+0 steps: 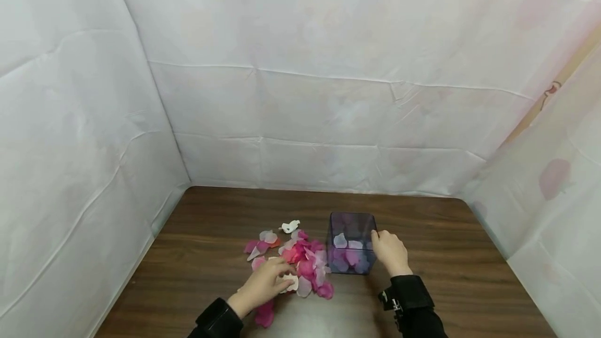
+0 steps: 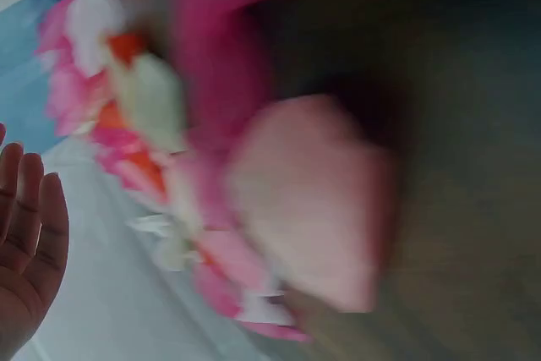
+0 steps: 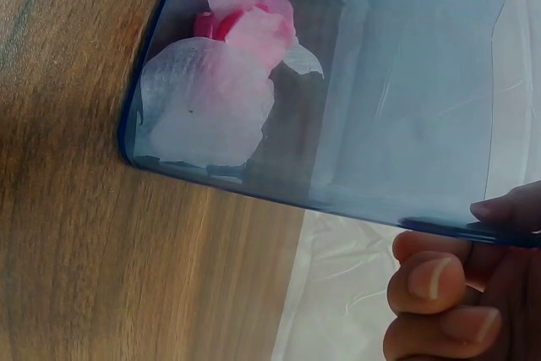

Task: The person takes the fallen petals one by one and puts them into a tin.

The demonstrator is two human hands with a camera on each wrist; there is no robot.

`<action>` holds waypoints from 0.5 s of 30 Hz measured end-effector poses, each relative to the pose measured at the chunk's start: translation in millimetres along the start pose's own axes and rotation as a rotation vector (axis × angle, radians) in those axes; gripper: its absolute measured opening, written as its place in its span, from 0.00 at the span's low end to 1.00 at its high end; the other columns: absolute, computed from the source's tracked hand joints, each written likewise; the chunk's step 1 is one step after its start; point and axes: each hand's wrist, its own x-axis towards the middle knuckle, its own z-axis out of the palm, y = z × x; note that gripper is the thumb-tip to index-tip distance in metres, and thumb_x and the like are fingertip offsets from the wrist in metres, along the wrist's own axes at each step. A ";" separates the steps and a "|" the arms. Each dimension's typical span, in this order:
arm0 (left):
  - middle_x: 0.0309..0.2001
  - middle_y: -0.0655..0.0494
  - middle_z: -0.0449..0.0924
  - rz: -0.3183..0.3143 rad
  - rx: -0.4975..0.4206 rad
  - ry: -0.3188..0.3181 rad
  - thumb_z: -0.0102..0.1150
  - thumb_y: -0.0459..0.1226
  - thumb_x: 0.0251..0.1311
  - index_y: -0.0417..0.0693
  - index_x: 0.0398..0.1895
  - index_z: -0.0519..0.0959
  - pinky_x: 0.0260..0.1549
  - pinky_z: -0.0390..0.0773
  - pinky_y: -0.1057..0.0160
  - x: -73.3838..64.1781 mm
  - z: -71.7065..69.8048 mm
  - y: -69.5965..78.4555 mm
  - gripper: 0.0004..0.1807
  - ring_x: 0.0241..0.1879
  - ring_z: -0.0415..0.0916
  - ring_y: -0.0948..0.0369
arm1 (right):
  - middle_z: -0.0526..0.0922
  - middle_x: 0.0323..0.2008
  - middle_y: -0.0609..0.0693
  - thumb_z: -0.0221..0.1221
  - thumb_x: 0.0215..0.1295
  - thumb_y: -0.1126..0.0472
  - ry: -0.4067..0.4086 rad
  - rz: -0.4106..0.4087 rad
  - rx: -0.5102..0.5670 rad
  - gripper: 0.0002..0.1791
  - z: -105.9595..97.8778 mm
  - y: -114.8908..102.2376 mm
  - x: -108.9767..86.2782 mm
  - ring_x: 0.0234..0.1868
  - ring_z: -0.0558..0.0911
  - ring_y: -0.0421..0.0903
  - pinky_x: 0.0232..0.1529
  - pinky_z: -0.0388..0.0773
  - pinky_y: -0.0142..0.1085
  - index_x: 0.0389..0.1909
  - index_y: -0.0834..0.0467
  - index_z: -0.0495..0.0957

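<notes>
Container: 1 square, open-topped box of translucent blue-violet plastic [image 1: 335, 262], standing on the dark brown wood-grain table [image 1: 451, 254]. Contents: thin white, pink and violet-looking petals [image 3: 207, 103], lying loose toward the bottom; at least 4 are distinguishable, but overlap prevents an exact count.

Loose stock: 1 spread pile of pink, magenta, white and orange-red artificial petals [image 1: 306, 267], located on the table to the left of the box, its right edge just beside the box wall. Petals overlap; the total cannot be counted. 1 white, curled petal [image 1: 290, 227] lies at the far edge of the pile. Magenta petals [image 1: 264, 314] lie at the near edge, beside the left forearm.

Hands: 2. Right hand [image 1: 391, 252]: closed on the right side of the box near its rim, thumb on 1 face of the wall and bent fingers on the other. Left hand [image 1: 266, 281]: low over the near side of the pile, palm inward, fingers extended with a slight bend and parted from the thumb; no petal is visibly gripped. Each wrist carries 1 black cuff [image 1: 413, 292].
</notes>
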 end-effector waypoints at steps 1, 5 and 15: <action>0.31 0.62 0.77 0.007 0.040 -0.008 0.66 0.41 0.53 0.51 0.34 0.82 0.31 0.73 0.71 -5.6 1.3 -2.2 0.06 0.31 0.73 0.68 | 0.62 0.16 0.50 0.37 0.72 0.54 -0.001 0.002 0.002 0.23 -0.2 0.3 0.1 0.20 0.66 0.47 0.25 0.58 0.38 0.15 0.55 0.62; 0.29 0.63 0.73 -0.023 0.158 -0.065 0.69 0.48 0.48 0.54 0.31 0.80 0.24 0.67 0.72 -21.7 4.6 -4.6 0.12 0.27 0.66 0.73 | 0.60 0.16 0.50 0.37 0.72 0.54 -0.005 0.007 0.005 0.22 -0.5 1.8 -0.5 0.19 0.64 0.46 0.25 0.57 0.37 0.16 0.56 0.61; 0.29 0.63 0.65 -0.145 0.202 -0.195 0.71 0.48 0.44 0.53 0.33 0.72 0.22 0.65 0.69 -37.1 13.1 -6.2 0.19 0.26 0.63 0.68 | 0.63 0.16 0.51 0.38 0.72 0.54 0.003 -0.001 0.007 0.22 0.2 -0.5 -0.7 0.20 0.66 0.47 0.25 0.58 0.37 0.16 0.56 0.63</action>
